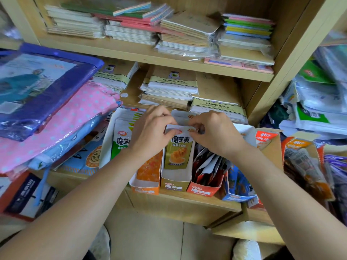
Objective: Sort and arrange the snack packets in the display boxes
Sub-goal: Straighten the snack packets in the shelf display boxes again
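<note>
Several open display boxes stand in a row on a low wooden shelf. In the brown-fronted box (175, 185) an olive-yellow snack packet (178, 152) stands upright. My left hand (152, 132) pinches the packet's top left corner and my right hand (216, 132) pinches its top right corner. To the left are an orange box (145, 188) with orange packets and a white box with green packets (120, 141). To the right a red box (203, 190) holds jumbled red packets, beside a blue box (237, 197).
Stacks of notebooks (169, 85) fill the shelves behind and above. Plastic-wrapped pink and blue goods (56, 119) lie at the left. More snack packets in a cardboard box (304, 162) crowd the right. The floor lies below the shelf edge.
</note>
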Demonstrator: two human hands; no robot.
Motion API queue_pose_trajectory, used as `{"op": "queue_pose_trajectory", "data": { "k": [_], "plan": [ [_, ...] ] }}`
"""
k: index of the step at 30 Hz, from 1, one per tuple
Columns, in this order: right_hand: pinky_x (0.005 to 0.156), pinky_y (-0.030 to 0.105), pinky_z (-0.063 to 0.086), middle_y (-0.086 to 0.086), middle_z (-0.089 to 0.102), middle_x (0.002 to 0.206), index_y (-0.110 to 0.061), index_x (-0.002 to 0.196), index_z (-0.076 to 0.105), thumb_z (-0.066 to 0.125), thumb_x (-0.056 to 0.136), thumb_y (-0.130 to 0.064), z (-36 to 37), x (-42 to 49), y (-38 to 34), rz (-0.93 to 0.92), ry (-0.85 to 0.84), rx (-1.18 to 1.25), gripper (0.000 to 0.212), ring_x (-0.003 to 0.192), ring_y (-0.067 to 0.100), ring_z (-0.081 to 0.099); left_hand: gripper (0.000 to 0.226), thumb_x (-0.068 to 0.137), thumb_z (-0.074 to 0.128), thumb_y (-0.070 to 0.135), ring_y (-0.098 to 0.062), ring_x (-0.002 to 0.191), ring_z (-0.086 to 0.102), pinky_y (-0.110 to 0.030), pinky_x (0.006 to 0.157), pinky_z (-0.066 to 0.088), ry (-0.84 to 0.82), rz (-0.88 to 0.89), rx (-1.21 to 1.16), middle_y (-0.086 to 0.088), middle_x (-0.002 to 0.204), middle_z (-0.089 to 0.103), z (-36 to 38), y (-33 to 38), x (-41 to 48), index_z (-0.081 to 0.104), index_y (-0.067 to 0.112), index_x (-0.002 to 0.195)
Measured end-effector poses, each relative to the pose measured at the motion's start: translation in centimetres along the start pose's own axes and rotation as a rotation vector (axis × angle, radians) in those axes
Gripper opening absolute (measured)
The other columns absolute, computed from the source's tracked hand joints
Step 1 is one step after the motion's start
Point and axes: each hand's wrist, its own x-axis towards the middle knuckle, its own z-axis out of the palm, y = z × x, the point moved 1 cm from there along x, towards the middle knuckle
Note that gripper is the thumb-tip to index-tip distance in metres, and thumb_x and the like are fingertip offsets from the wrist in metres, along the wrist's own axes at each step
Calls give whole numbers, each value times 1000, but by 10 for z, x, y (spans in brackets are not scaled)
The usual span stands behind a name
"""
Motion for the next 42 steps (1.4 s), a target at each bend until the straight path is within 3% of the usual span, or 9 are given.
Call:
{"op": "queue_pose_trajectory", "data": {
  "k": [8,11,16,20,26,29,36,39,42],
  "plan": [
    [72,23,47,-10,65,95,-18,112,74,80,83,-28,-13,-3,9,16,2,119,31,79,10,59,78,61,90,43,-29,121,40,-44,92,46,-174,-28,236,-3,138,48,-2,4,0,63,26,132],
    [76,8,42,-10,69,98,-20,106,75,79,84,-31,-28,-14,13,54,49,184,25,88,4,61,69,62,91,40,-28,119,43,-43,93,45,-152,-84,245,-2,132,52,0,6,-1,68,23,125],
    [91,21,46,-10,71,104,-20,103,76,72,86,-38,-44,-46,17,104,110,211,25,104,5,62,66,65,90,33,-28,113,48,-42,91,46,-98,-93,190,-3,125,56,1,11,-4,66,20,125],
    [78,13,47,-9,70,98,-19,104,75,73,90,-27,-58,-54,21,134,137,180,16,92,4,63,50,77,79,39,-24,111,49,-39,90,46,-21,-31,61,1,121,58,-6,19,-7,70,20,122],
    [67,16,50,-7,71,80,-16,89,74,72,91,-14,-79,-73,20,199,222,258,4,73,9,65,38,88,58,52,-12,107,55,-11,94,30,-33,-16,-233,14,107,65,-28,58,-25,73,26,111],
    [68,24,53,-5,69,78,-17,94,73,72,91,-15,-81,-91,22,255,241,263,4,73,12,65,45,85,60,59,-10,112,55,-18,96,36,-121,3,-306,15,112,63,-33,81,-34,70,29,117],
    [84,14,41,-7,65,115,-21,122,67,76,87,-25,-72,-135,24,355,182,79,36,103,2,54,80,77,63,73,-8,137,35,-32,105,40,-364,-36,-228,18,149,36,-18,115,-40,44,39,146],
    [97,29,37,-4,54,135,-23,133,59,78,84,-32,-53,-154,32,482,153,-23,54,121,20,46,67,87,66,57,-7,138,36,-30,106,42,-382,-54,-173,18,152,34,-7,118,-37,45,37,148],
    [88,23,45,-4,51,137,-23,140,54,79,83,-36,-40,-153,38,543,122,131,64,111,14,54,37,93,68,34,-1,122,50,-15,97,43,-293,-33,-211,20,134,52,-1,115,-28,64,31,130]
  ]
}}
